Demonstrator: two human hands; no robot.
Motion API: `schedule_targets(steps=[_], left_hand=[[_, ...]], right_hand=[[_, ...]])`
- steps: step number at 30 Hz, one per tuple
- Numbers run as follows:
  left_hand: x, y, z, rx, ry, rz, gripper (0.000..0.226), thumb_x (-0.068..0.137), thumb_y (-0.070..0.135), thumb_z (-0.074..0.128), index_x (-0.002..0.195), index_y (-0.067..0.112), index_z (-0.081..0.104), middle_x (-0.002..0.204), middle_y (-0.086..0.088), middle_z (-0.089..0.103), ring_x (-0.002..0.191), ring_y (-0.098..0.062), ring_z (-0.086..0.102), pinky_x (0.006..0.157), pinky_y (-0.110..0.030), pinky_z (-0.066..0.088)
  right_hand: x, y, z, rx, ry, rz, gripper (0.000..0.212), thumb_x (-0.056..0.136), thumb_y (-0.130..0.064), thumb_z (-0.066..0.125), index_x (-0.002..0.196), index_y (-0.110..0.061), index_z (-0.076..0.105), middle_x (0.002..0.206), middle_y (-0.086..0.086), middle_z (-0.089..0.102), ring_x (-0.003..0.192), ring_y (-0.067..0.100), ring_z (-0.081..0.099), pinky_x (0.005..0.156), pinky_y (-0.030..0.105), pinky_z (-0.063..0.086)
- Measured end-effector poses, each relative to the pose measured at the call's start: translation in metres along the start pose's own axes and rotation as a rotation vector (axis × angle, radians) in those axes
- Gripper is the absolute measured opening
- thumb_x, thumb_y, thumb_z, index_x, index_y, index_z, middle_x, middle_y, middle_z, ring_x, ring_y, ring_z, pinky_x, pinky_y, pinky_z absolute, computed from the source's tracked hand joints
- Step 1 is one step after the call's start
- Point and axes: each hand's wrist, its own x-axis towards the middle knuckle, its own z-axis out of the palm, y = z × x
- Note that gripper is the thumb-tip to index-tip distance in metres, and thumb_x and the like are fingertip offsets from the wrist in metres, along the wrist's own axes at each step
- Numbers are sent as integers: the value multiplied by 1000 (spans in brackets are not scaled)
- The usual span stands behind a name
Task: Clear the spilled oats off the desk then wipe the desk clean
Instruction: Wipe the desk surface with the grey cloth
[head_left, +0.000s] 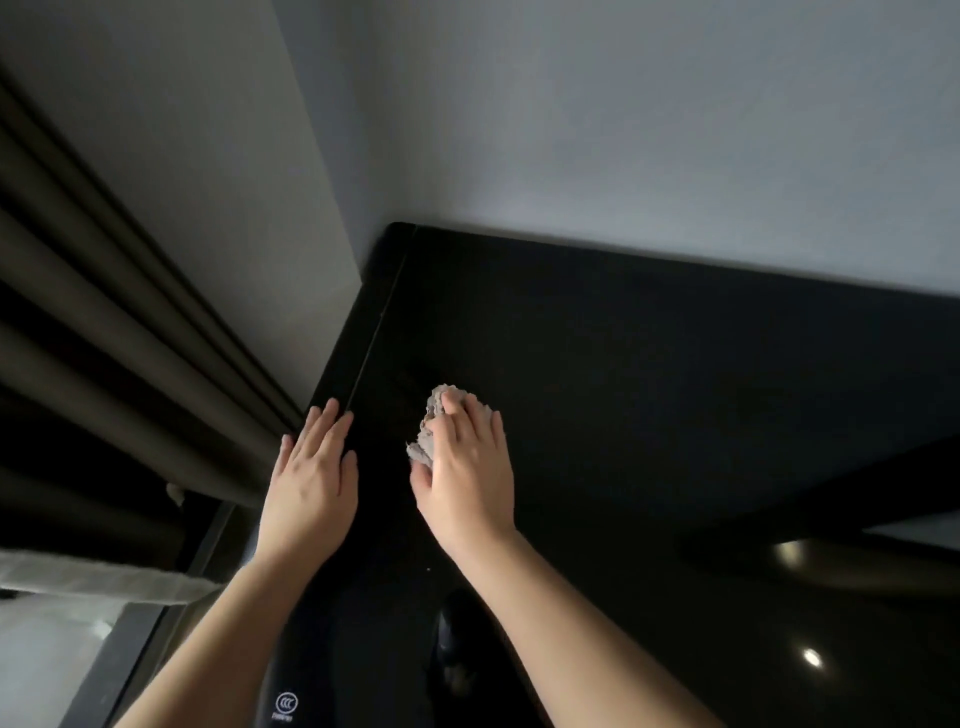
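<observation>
A glossy black desk (649, 364) fills the right and middle of the view, set into a wall corner. My right hand (467, 473) presses flat on a crumpled grey cloth (434, 421) near the desk's left side; the cloth shows beyond my fingers and thumb. My left hand (314, 478) lies flat, fingers apart, on the desk's left edge strip and holds nothing. One tiny pale speck (428, 569) lies on the desk below my right wrist. No other oats show on the dark surface.
Brown curtain folds (104, 338) hang at the left, close to the desk's edge. Grey walls (623, 130) meet behind the desk's far corner. A dark object with a printed mark (287, 702) sits at the bottom. Ceiling lights reflect in the desk at the right.
</observation>
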Motion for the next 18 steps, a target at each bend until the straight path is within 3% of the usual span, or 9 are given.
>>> schedule_targets(steps=[4, 9, 11, 13, 15, 18], left_hand=[[3, -20, -4, 90, -51, 161, 50, 101, 30, 30, 149, 14, 32, 158, 1, 18, 146, -15, 12, 119, -38, 17], [2, -26, -7, 55, -82, 199, 56, 98, 35, 26, 149, 13, 31, 158, 2, 17, 146, -12, 8, 119, -35, 13], [2, -25, -8, 20, -83, 193, 55, 97, 33, 28, 148, 12, 33, 158, 0, 19, 146, -12, 8, 119, -35, 12], [3, -23, -10, -16, -89, 190, 52, 100, 29, 32, 149, 13, 30, 158, 0, 19, 146, -11, 6, 119, -33, 9], [3, -23, -11, -76, -100, 174, 55, 100, 22, 40, 152, 14, 23, 159, 1, 17, 145, -8, 4, 119, -30, 6], [5, -21, -16, -231, -71, 58, 60, 99, 16, 43, 153, 14, 17, 160, 0, 12, 147, -8, 4, 118, -28, 10]], right_hand=[[-4, 31, -12, -37, 120, 60, 48, 76, -2, 68, 123, -9, 58, 140, 9, 51, 133, 28, 46, 112, 48, 35], [-25, 115, -47, -179, 262, 532, 56, 84, -6, 59, 137, -15, 44, 151, 20, 35, 140, 40, 30, 114, 53, 28], [-37, 131, -56, -138, 333, 656, 55, 84, -4, 55, 137, -13, 44, 148, 18, 39, 139, 41, 31, 112, 54, 30], [-35, 124, -55, -25, 409, 717, 53, 84, -3, 57, 135, -14, 49, 142, 11, 48, 135, 34, 38, 111, 46, 35], [-24, 96, -45, 45, 415, 637, 53, 79, -3, 62, 131, -16, 56, 136, 6, 55, 128, 28, 47, 108, 33, 36], [-14, 38, -16, 132, 234, 281, 58, 74, -1, 63, 128, -19, 60, 137, -4, 55, 128, 16, 47, 111, 26, 32]])
